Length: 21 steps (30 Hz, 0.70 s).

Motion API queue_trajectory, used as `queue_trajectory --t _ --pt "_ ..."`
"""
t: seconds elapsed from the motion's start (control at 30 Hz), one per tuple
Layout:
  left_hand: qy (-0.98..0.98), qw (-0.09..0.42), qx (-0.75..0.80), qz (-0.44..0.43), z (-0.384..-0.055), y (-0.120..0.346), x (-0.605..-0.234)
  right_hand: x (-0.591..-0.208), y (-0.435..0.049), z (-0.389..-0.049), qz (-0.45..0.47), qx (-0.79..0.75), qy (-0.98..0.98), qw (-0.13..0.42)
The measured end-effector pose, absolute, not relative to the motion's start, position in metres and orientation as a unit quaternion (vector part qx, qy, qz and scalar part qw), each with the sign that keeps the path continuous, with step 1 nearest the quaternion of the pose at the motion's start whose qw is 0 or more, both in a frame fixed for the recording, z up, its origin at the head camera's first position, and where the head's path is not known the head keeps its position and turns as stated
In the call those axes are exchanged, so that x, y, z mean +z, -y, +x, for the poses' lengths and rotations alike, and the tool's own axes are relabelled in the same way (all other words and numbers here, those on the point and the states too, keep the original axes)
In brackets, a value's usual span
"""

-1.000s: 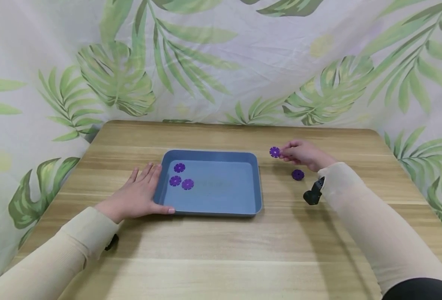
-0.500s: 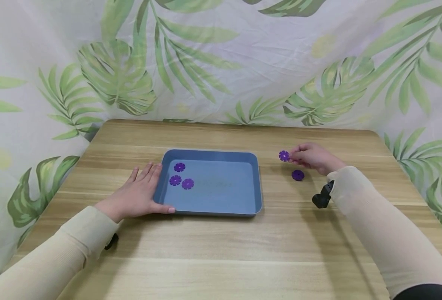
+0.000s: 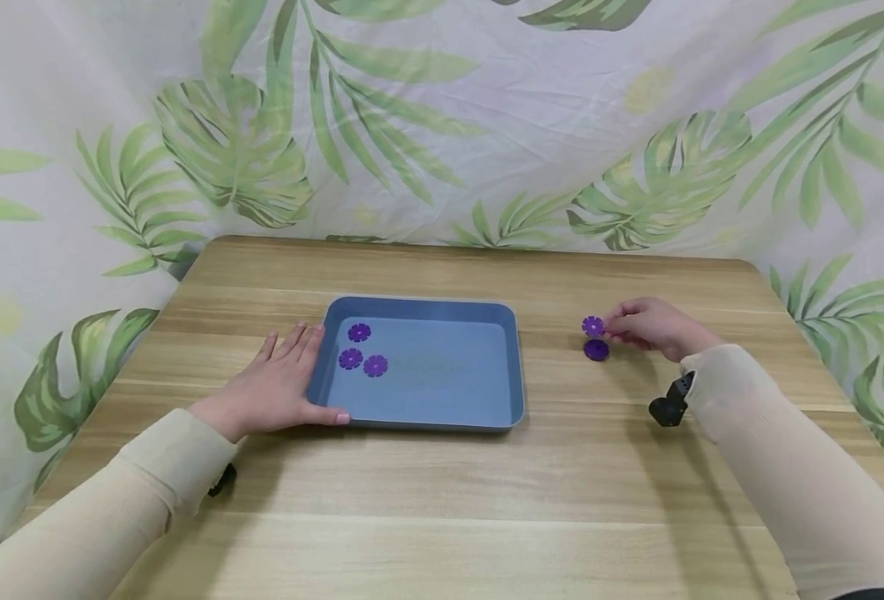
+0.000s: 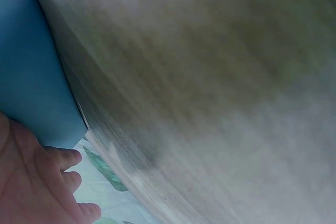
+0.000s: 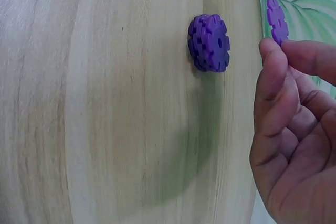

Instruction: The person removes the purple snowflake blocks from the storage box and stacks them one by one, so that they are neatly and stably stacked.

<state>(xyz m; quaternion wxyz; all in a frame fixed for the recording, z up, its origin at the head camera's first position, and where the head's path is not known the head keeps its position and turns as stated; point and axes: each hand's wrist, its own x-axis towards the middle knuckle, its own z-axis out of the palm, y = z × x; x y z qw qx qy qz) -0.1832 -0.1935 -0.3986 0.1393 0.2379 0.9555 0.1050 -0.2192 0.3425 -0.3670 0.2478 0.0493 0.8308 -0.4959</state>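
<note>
In the head view, the left hand (image 3: pixel 271 392) lay with fingers spread wide against the tray (image 3: pixel 452 383), three purple discs (image 3: pixel 375 366) inside, right of those fingers; the right hand (image 3: pixel 657 325) pinched a single purple disc (image 3: pixel 592 326). The left wrist view showed the tray beside the fingers. In the right wrist view, a purple stack (image 5: pixel 210 44) sat left of the pinching fingertips.
</note>
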Motion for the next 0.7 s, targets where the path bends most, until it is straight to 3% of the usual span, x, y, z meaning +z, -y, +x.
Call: queue_trajectory --t 0.7 --pt "-0.955 0.139 0.107 0.239 -0.1832 0.1935 -0.3978 -0.3733 -0.3526 -0.2134 0.046 -0.434 -0.854 0.284"
